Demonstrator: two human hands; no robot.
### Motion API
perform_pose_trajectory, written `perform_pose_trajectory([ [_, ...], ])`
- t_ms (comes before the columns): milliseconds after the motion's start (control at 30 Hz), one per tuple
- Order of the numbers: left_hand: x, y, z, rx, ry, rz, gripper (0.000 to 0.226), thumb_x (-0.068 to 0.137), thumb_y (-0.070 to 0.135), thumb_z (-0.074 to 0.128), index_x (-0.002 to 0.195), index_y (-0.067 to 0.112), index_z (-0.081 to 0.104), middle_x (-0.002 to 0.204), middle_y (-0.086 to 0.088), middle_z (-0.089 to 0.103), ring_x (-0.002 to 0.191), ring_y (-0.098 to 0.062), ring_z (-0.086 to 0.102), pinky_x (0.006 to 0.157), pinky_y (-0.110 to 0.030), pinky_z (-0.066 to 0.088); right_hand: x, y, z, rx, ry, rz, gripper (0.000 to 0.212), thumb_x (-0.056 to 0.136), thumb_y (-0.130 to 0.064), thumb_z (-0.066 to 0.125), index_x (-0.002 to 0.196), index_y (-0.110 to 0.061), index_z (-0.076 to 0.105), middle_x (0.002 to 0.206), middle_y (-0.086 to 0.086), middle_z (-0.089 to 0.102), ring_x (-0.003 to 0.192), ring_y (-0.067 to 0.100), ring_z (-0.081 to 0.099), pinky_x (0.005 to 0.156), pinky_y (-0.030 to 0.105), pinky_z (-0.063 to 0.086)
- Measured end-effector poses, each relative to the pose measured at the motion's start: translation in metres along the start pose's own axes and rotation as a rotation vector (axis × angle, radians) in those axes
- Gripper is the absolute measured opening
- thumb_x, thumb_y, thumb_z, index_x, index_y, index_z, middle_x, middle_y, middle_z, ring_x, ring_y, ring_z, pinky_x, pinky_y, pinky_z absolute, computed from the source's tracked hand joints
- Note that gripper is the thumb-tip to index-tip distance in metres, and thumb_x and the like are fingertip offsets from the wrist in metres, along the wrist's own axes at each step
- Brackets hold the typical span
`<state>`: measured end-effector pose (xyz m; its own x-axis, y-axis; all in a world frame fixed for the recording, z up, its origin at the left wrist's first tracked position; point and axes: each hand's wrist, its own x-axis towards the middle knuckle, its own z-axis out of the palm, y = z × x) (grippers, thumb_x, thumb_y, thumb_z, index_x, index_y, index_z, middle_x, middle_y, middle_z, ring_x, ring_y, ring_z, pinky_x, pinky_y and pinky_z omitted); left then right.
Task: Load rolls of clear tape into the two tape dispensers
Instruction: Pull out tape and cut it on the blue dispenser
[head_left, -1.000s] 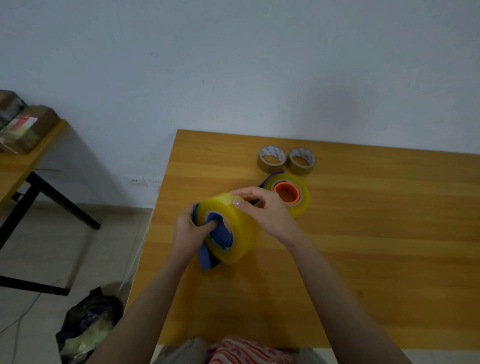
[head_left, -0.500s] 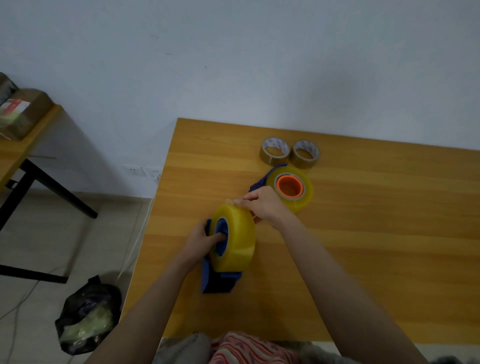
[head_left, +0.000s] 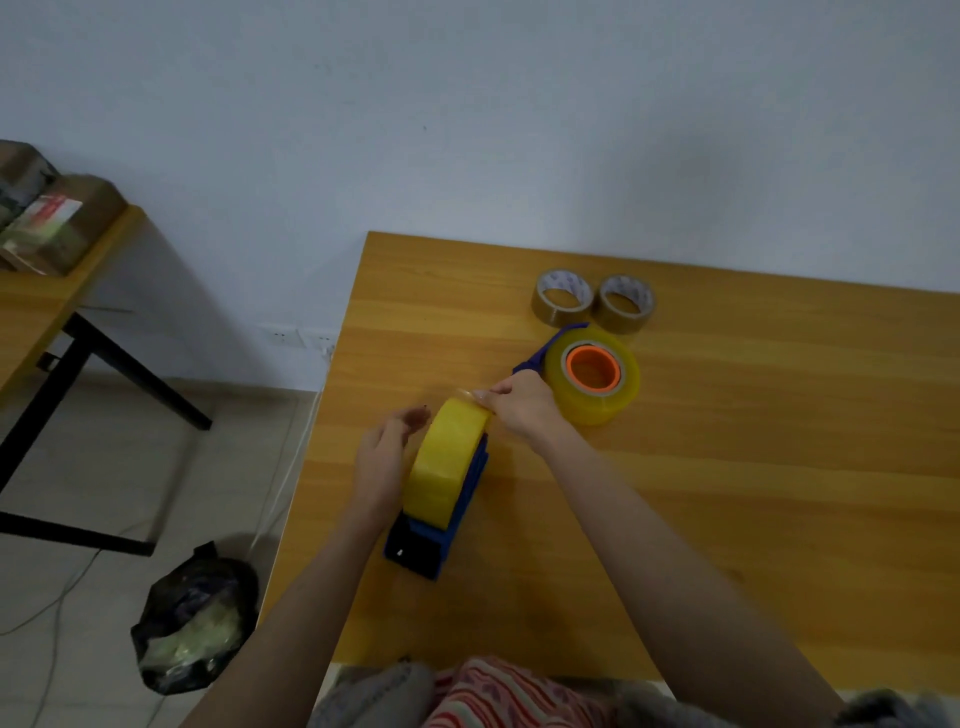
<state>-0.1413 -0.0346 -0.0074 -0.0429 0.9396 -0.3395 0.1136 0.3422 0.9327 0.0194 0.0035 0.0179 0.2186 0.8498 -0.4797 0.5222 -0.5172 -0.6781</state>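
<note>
My right hand (head_left: 524, 410) pinches the loose end of the tape at the top of the yellowish clear tape roll (head_left: 447, 462), thumb and fingertips closed on the strip where it lifts off the roll. My left hand (head_left: 384, 462) sits just beside the roll's left face with its fingers loosely extended; the fingertips are blurred, and I cannot tell whether the palm touches the roll. The roll stands on edge in the blue tape dispenser (head_left: 431, 545), which rests on the wooden table (head_left: 727, 493) near its left edge, its dark end pointing toward me.

Beyond my right hand the second tape dispenser (head_left: 540, 358) lies on the table, only a strip of its blue body showing beside the second clear tape roll (head_left: 618, 400), which has an orange core (head_left: 594, 370) and lies flat, core upward. Farther back, two brown tape rolls (head_left: 562, 306) lie flat side by side, close together.

On the floor to the left of the table sits a black plastic bag (head_left: 197, 618). A side table (head_left: 31, 312) with black legs stands by the wall, carrying taped cardboard boxes (head_left: 67, 223).
</note>
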Motion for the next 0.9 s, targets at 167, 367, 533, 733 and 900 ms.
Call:
perform_pose_trajectory([
  [167, -0.004, 0.031, -0.004, 0.059, -0.2, -0.064, 0.04, 0.095, 0.043, 0.044, 0.1, 0.007, 0.061, 0.084, -0.004, 0.061, 0.075, -0.014, 0.059, 0.062, -0.019, 0.049, 0.007, 0.006, 0.005, 0.044, 0.037, 0.012, 0.029, 0.09, -0.026, 0.063, 0.08, 0.001, 0.069, 0.075, 0.01, 0.058, 0.074, 0.022, 0.056, 0.071, 0.037, 0.049],
  [367, -0.004, 0.028, 0.002, 0.34, -0.301, -0.098, 0.037, 0.083, 0.047, 0.063, 0.089, 0.011, 0.064, 0.083, -0.002, 0.066, 0.074, -0.011, 0.061, 0.057, -0.018, 0.045, 0.007, 0.007, 0.004, -0.04, 0.042, -0.036, 0.035, 0.091, -0.025, 0.061, 0.083, 0.008, 0.069, 0.074, 0.011, 0.055, 0.072, 0.023, 0.052, 0.079, 0.046, 0.054],
  [533, -0.014, 0.027, -0.008, 0.249, -0.398, -0.064, 0.022, 0.089, 0.038, 0.058, 0.098, 0.019, 0.065, 0.101, -0.006, 0.068, 0.087, -0.015, 0.064, 0.074, -0.029, 0.05, 0.001, 0.009, 0.003, -0.079, 0.04, -0.088, 0.036, 0.093, -0.027, 0.059, 0.088, 0.007, 0.07, 0.074, 0.011, 0.056, 0.071, 0.021, 0.051, 0.066, 0.032, 0.043],
  [733, -0.025, 0.03, -0.012, 0.166, -0.48, -0.135, 0.019, 0.09, 0.039, 0.055, 0.085, 0.022, 0.064, 0.092, -0.003, 0.068, 0.08, -0.013, 0.065, 0.074, -0.028, 0.051, -0.002, 0.006, 0.006, -0.023, 0.027, -0.122, 0.03, 0.093, -0.027, 0.058, 0.092, -0.001, 0.071, 0.085, 0.012, 0.067, 0.084, 0.026, 0.062, 0.08, 0.04, 0.053],
  [900, -0.027, 0.029, -0.011, 0.106, -0.488, -0.151, 0.014, 0.091, 0.036, 0.053, 0.086, 0.026, 0.061, 0.091, 0.002, 0.068, 0.083, -0.012, 0.065, 0.081, -0.033, 0.052, -0.014, 0.007, 0.0, 0.228, -0.094, -0.083, 0.045, 0.091, -0.045, 0.056, 0.108, -0.005, 0.068, 0.103, 0.007, 0.066, 0.099, 0.02, 0.061, 0.073, 0.03, 0.055],
])
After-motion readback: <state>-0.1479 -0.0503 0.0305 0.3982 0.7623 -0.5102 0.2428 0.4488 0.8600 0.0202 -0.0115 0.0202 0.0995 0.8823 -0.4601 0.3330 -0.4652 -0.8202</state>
